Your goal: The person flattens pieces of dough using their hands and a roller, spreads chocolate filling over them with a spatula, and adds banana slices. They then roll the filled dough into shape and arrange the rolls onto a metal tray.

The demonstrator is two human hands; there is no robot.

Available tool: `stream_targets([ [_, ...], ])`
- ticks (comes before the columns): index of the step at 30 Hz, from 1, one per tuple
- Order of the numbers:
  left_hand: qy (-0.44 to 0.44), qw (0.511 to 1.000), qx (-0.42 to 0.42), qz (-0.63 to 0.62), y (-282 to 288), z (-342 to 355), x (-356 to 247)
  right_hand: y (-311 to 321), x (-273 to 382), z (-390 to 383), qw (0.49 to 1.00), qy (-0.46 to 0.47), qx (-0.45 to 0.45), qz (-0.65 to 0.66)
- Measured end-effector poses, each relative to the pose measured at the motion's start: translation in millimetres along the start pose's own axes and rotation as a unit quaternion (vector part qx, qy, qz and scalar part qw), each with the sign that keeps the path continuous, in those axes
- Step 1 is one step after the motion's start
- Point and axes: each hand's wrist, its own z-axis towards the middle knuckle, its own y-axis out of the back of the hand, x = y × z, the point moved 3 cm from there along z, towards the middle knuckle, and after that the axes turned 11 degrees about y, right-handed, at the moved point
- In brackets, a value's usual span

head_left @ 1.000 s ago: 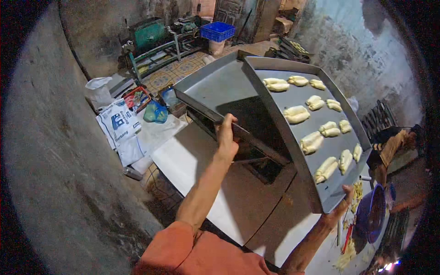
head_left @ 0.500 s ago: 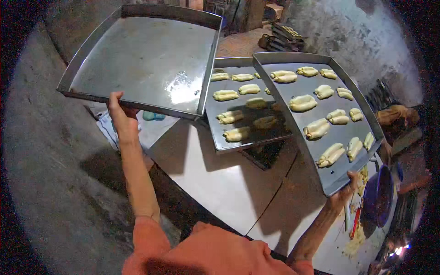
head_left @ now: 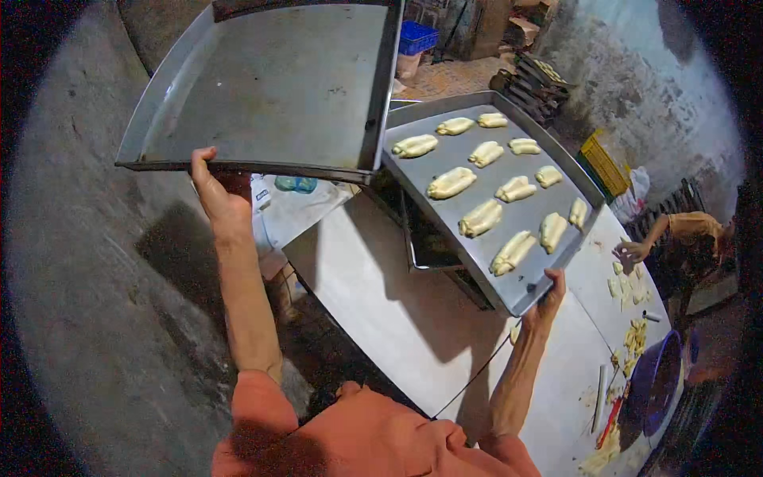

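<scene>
At upper left, my left hand (head_left: 216, 191) grips the front edge of an empty steel baking tray (head_left: 254, 95), raised above the table's back corner. My right hand (head_left: 544, 298) holds the near corner of a second tray (head_left: 528, 238), which carries several pale, rolled dough pieces (head_left: 461, 221). Beneath this loaded tray, another tray (head_left: 433, 264) rests in a stack, its contents mostly hidden in shadow.
A white table (head_left: 350, 286) holds dough scraps (head_left: 634, 342), rolling rods (head_left: 600, 397) and a purple basin (head_left: 656, 381). A co-worker (head_left: 683, 238) handles dough at the right. Behind are stacked dark trays (head_left: 528, 91), blue crates (head_left: 416, 36), a yellow crate (head_left: 604, 163) and mottled walls.
My left hand has lifted the empty tray up and leftward. My right hand has moved left and up with the loaded tray, now largely covering the filled tray seen beneath it earlier.
</scene>
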Motion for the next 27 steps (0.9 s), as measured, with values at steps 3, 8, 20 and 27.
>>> stream_targets([
  [3, 0.043, 0.998, 0.041, -0.023, -10.5, -11.8, 21.0, 29.0, -13.7, 36.4, 0.998, -0.010, 0.021, -0.067],
  [8, 0.097, 0.989, 0.114, -0.002, -31.2, -25.1, 69.7, 37.2, 10.2, 53.5, 0.981, -0.025, 0.028, -0.190],
  [20, 0.282, 0.938, 0.177, 0.092, -92.8, -91.8, 196.2, -39.1, 85.7, -7.3, 0.930, 0.087, 0.093, -0.344],
  [27, 0.292, 0.883, 0.325, 0.171, -78.8, 22.0, 271.8, -74.3, 31.1, -51.4, 0.964, 0.002, 0.046, -0.263],
])
